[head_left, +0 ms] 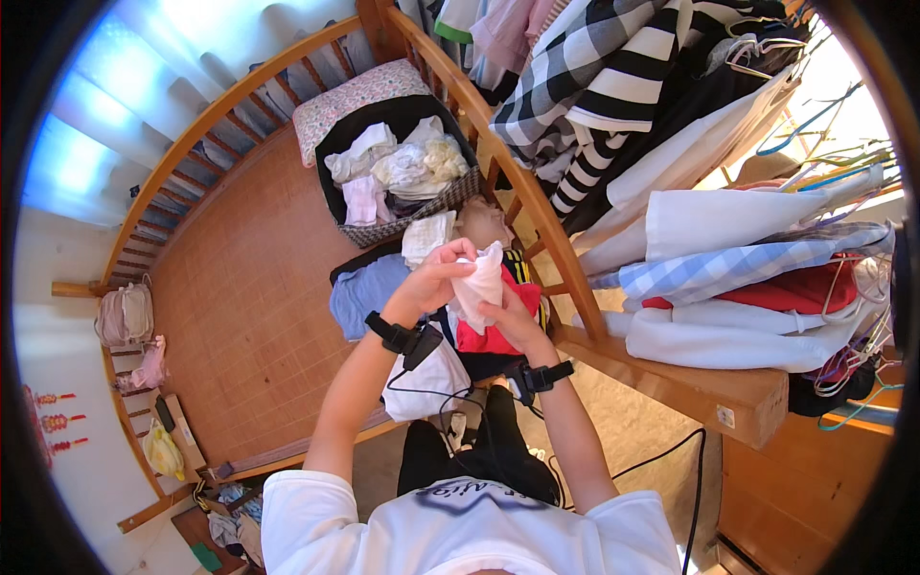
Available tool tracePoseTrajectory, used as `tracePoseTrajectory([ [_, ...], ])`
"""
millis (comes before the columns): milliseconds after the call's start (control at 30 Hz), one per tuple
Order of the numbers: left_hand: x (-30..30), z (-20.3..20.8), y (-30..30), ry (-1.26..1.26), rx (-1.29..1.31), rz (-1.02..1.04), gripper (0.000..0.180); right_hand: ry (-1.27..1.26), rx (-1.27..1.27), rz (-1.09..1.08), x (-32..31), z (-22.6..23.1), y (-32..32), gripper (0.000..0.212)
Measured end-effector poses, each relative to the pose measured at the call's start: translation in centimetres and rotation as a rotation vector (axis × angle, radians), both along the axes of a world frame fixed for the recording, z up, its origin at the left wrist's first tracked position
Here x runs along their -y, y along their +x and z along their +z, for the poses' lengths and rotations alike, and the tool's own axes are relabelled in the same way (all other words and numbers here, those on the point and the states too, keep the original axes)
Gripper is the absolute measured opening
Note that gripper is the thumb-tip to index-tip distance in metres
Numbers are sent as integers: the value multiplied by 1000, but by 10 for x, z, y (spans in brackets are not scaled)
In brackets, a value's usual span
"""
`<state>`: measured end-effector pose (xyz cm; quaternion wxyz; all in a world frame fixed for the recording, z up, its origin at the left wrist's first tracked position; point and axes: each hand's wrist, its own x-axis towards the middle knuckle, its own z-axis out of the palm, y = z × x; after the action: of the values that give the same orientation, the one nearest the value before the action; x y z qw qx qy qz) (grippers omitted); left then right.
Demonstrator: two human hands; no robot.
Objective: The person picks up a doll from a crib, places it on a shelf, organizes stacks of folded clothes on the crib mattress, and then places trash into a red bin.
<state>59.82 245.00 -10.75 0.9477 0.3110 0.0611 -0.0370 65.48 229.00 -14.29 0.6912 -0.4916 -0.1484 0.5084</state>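
A small white cloth garment (478,290), bunched up, is between my two hands in the middle of the view. My left hand (441,275) pinches its upper left side, while the fingers of my right hand (516,320) grip its lower right. What kind of garment it is cannot be made out. Beneath my hands lies a red garment (522,287). Folded blue clothing (362,299) lies left of my left hand, and a white garment (426,376) hangs at the bed's near edge. Just beyond my hands are a folded white cloth (428,236) and a beige piece (485,222).
A dark fabric box (407,225) of small light clothes stands on the bed mat (240,287), before a floral pillow (355,103). The wooden rail (522,182) runs along my right, with hanging clothes (728,220) past it. A black cable (702,479) trails at lower right.
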Motion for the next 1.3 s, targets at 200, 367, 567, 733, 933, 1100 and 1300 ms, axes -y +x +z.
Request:
tracePoseTrajectory([
  [200,0,-31,-5,-76,-18,158,17,129,-366,-294,-8,-5,1,41],
  [367,25,-77,-20,74,-384,295,26,245,-414,-392,-11,-9,8,38],
  [567,43,-78,-23,-172,-263,182,43,-174,-127,-297,-3,-48,15,32],
  [733,53,-96,-3,-183,-340,219,31,-341,408,-215,13,-78,31,32],
  [933,25,-172,55,-127,-381,346,26,-519,492,-323,40,-88,46,40],
  [1100,-8,-251,102,-205,-386,480,25,-506,380,-248,64,-97,51,40],
  [1300,-6,-317,120,543,-984,512,24,-529,378,-213,85,-116,58,35],
])
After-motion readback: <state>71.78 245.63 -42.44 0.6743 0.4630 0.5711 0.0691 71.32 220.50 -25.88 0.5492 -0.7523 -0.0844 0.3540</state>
